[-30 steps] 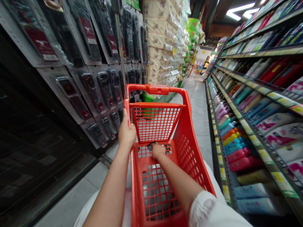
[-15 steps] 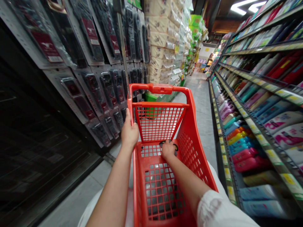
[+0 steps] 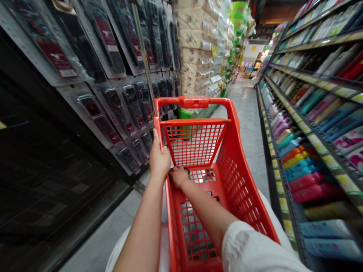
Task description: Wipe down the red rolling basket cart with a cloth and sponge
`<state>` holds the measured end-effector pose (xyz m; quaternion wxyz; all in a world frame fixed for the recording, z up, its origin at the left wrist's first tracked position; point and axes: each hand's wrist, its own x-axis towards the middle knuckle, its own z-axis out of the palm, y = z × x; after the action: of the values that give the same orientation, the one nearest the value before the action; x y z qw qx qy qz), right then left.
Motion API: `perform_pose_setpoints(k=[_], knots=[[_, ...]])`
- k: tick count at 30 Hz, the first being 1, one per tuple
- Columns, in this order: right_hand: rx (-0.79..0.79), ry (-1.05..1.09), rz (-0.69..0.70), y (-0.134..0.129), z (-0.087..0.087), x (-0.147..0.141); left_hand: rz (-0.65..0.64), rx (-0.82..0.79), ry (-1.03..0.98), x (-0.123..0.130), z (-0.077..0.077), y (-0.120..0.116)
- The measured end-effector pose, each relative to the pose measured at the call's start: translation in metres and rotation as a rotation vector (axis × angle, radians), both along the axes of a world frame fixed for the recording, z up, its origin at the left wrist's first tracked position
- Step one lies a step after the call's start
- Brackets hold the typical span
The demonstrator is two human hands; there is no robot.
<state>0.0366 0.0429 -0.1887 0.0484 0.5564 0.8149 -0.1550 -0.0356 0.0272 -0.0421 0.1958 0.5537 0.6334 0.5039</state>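
Observation:
A red plastic shopping basket [image 3: 238, 166] with a gridded floor and back panel stands in front of me, its handle raised at the far end. My left hand [image 3: 159, 156] is closed round the basket's left rim. Deep inside, at the far left corner of the floor, my right hand [image 3: 180, 176] grasps a small black item [image 3: 187, 171] with a bit of yellow on it. My fingers and palm cover most of that item, so its kind cannot be made out. A thin metal pole [image 3: 143, 53] slants up from the basket's left handle corner.
Blister-packed goods [image 3: 124, 94] hang on a rack at the left, beside a dark panel [image 3: 42, 189]. Stacked tissue packs [image 3: 195, 56] stand beyond. Shelves of bottles [image 3: 303, 170] line the right, with a tiled aisle [image 3: 246, 109] between.
My right hand has moved left across the basket floor with the black item, from right of the middle to the left side. My left hand keeps its hold on the rim. The view has shifted slightly.

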Motion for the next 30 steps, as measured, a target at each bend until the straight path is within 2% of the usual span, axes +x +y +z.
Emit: perform_pose_setpoints(k=[2, 6, 9, 11, 15, 17, 20, 22, 24, 26, 28, 30], knots=[[0.002, -0.007, 0.106, -0.008, 0.002, 0.014, 0.003, -0.003, -0.015, -0.001, 0.001, -0.001], [0.037, -0.057, 0.407, -0.03, 0.001, 0.044, -0.006, 0.017, -0.021, -0.003, 0.001, -0.002], [0.06, -0.051, 0.446, -0.032, 0.0, 0.05, -0.007, 0.021, -0.021, -0.003, -0.001, -0.001], [0.068, -0.05, 0.334, -0.026, -0.001, 0.041, -0.014, 0.017, -0.025, -0.003, -0.001, -0.001], [0.086, -0.038, 0.003, -0.021, -0.008, 0.007, -0.025, 0.024, -0.026, -0.003, 0.0, 0.001], [0.121, -0.008, -0.015, -0.028, -0.012, 0.002, -0.026, 0.032, -0.024, -0.003, 0.001, 0.001], [0.159, 0.05, 0.143, -0.044, -0.015, 0.027, -0.022, 0.023, -0.02, -0.004, 0.001, 0.001], [0.14, 0.028, 0.154, -0.049, -0.014, 0.059, -0.027, 0.017, -0.023, -0.004, 0.001, 0.0], [0.107, -0.045, -0.009, -0.047, -0.013, 0.091, -0.033, 0.013, -0.033, -0.004, 0.001, -0.001], [0.084, -0.106, -0.255, -0.039, -0.013, 0.113, -0.032, 0.004, -0.042, -0.004, 0.001, -0.001], [0.063, -0.125, -0.45, -0.031, -0.015, 0.118, -0.026, -0.006, -0.049, -0.002, 0.001, -0.001], [0.027, -0.124, -0.515, -0.027, -0.016, 0.104, -0.017, -0.005, -0.055, -0.001, 0.001, 0.001]])
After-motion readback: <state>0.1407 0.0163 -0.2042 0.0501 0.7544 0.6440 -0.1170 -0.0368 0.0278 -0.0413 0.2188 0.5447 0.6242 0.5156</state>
